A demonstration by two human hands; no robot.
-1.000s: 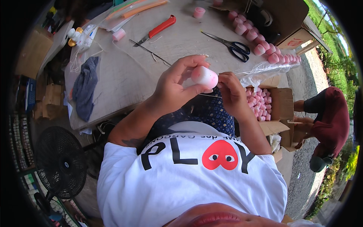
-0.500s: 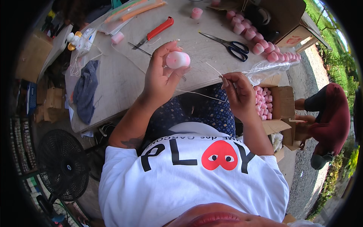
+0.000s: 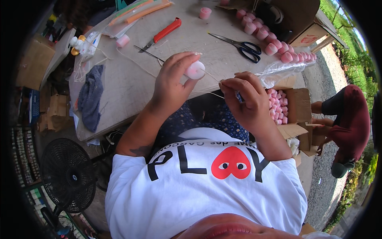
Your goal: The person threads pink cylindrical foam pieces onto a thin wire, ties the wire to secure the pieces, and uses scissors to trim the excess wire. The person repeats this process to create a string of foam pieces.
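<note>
1. The left hand (image 3: 175,75) is curling round one pink-white cylinder (image 3: 192,71) over the grey desk (image 3: 127,87); the right hand (image 3: 246,93) is pinching one string (image 3: 211,76), perhaps entering it.
2. One knife (image 3: 167,30) and one pair of scissors (image 3: 241,45) are lying beyond.
3. Left, one fan (image 3: 68,175) is standing; right, one person (image 3: 350,119) is showing.

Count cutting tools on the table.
2: red utility knife beyond the left hand, scissors beyond the right hand. Others may be hidden.

Room lies between red cutter (image 3: 167,30) and scissors (image 3: 238,44), but the cord (image 3: 212,76), seemingly taut, bars the near side.
</note>
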